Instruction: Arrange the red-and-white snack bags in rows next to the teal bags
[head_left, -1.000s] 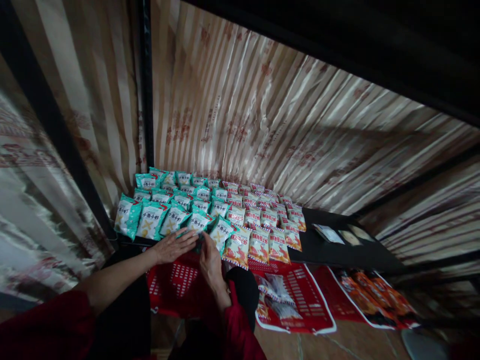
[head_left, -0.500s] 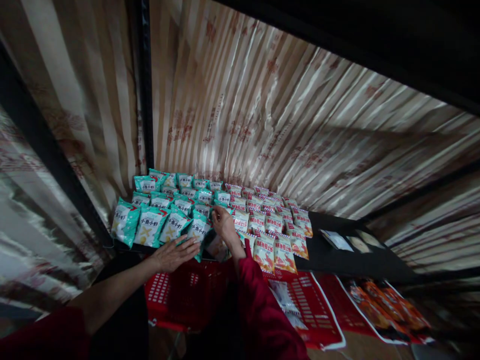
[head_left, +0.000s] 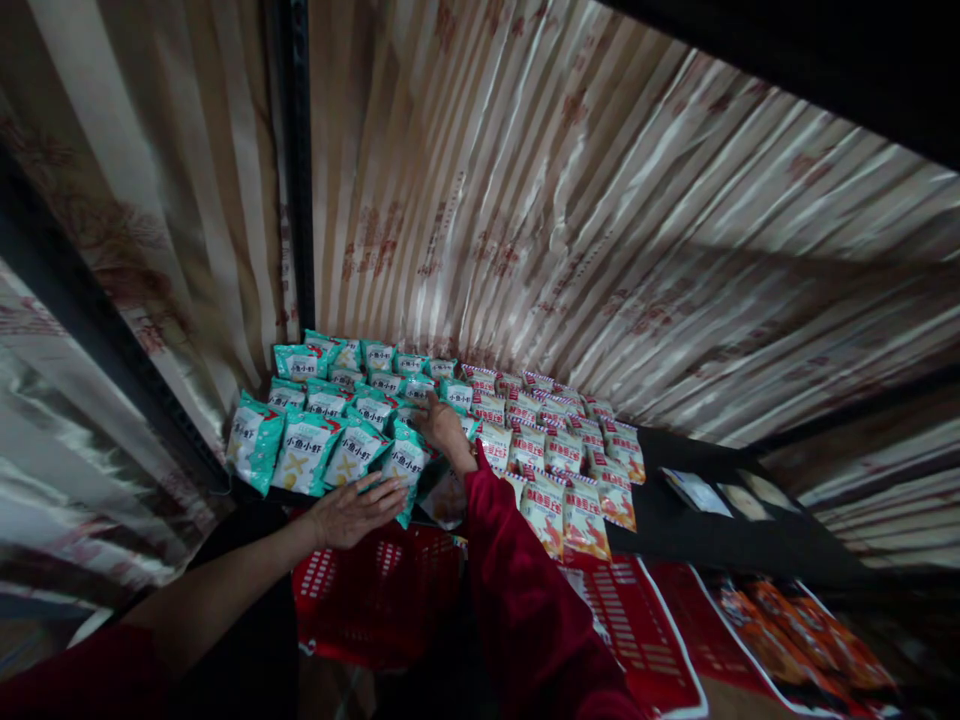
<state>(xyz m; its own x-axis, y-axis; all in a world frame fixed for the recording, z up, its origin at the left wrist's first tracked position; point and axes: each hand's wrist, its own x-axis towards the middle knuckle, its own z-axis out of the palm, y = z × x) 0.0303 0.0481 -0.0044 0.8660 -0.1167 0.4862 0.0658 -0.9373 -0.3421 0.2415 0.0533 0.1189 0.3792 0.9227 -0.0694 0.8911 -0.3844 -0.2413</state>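
Rows of teal snack packets [head_left: 304, 455] fill the left part of a dark shelf [head_left: 697, 525], with rows of red and white snack packets [head_left: 570, 470] beside them. My left hand [head_left: 356, 510] lies flat with fingers spread against the front teal packets at the shelf edge. My right hand [head_left: 442, 428] reaches further in, fingers resting on packets where the teal and red rows meet. Whether it holds one is hidden. A red plastic basket [head_left: 375, 595] sits below the shelf edge under my arms.
Striped shiny curtain fabric [head_left: 525, 220] hangs behind the shelf. A black upright post [head_left: 300, 170] stands at the back left. Flat cards [head_left: 697, 492] lie on the shelf's right part. Red printed bags [head_left: 645, 640] lie on the floor at the lower right.
My right hand has moved from the shelf's front edge deeper into the rows of packets. My left hand has stayed at the front teal packets.
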